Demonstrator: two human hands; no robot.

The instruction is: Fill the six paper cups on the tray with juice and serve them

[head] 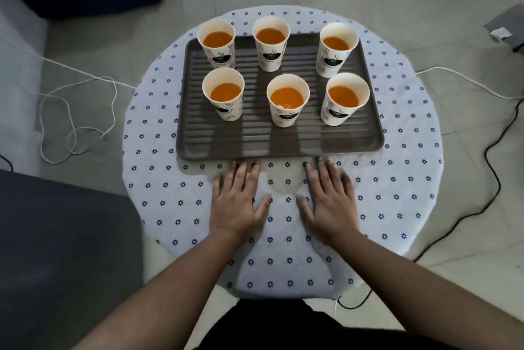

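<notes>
Six paper cups (287, 100) on tray (279, 148) holding juice; filling looks done. Left hand (237, 202), right hand (330, 205) lying flat, empty, on tabletop (158, 208) at 6 o'clock. Serving remaining.

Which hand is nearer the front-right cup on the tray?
Right. The right hand lies flat on the tablecloth just below the tray's near edge, almost under the front-right cup; the left hand lies flat too, further to the left.
</notes>
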